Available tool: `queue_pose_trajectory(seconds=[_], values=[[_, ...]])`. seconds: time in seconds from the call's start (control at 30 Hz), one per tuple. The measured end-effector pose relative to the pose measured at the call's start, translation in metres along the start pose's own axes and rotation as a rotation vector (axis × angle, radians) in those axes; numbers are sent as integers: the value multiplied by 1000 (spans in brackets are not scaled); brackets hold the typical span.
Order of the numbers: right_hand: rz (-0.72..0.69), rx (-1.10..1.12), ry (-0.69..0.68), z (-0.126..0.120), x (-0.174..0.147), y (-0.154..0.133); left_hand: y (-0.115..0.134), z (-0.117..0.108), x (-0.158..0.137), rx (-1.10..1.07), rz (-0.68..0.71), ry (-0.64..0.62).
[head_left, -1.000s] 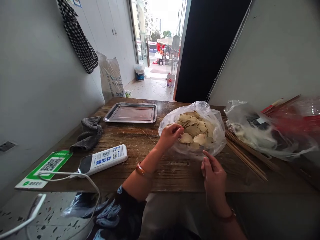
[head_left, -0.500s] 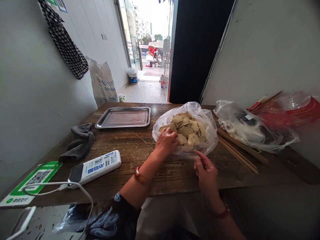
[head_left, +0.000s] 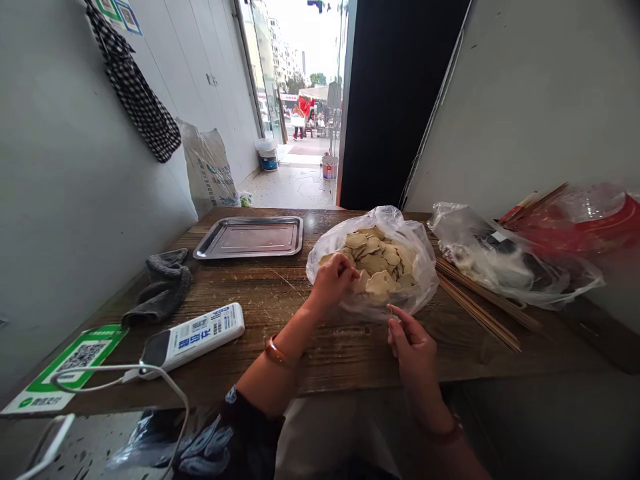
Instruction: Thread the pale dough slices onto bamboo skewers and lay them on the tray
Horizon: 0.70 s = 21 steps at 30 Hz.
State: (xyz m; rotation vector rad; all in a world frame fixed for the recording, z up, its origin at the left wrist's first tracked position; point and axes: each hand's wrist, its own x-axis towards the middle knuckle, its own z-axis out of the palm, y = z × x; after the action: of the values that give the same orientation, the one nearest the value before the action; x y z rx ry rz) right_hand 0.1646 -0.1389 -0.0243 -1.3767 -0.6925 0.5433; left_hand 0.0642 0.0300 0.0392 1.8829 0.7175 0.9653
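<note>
A clear plastic bag, rolled open, holds a heap of thin, round, beige slices that look like potato. Over its near left side, my left hand pinches the edge of one slice. My right hand is closed around a thin bamboo skewer just in front of the bag, its tip pointing away from me. At the skewer's upper end is a larger beige slice; whether it is pierced is hard to make out.
Loose bamboo skewers lie right of the bag, beside another plastic bag. Back left sits a metal tray. Further left are a grey cloth, a white power bank with a cable, and a green QR card.
My left hand has lifted slightly from the heap, its fingers now pinching a slice. The slice near the skewer tip has shifted a little left. The right hand stays nearly in place.
</note>
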Motion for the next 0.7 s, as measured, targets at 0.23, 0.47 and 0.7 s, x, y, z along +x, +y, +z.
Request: queue_pose_trajectory(seconds=[0.23, 0.47, 0.7], values=[[4, -14, 3, 0, 0, 1, -6, 9, -3, 277, 33, -44], [13, 6, -16, 1, -2, -4, -6, 5, -1, 352, 65, 15], [5, -18, -32, -1, -2, -4, -1, -8, 2, -120, -47, 47]])
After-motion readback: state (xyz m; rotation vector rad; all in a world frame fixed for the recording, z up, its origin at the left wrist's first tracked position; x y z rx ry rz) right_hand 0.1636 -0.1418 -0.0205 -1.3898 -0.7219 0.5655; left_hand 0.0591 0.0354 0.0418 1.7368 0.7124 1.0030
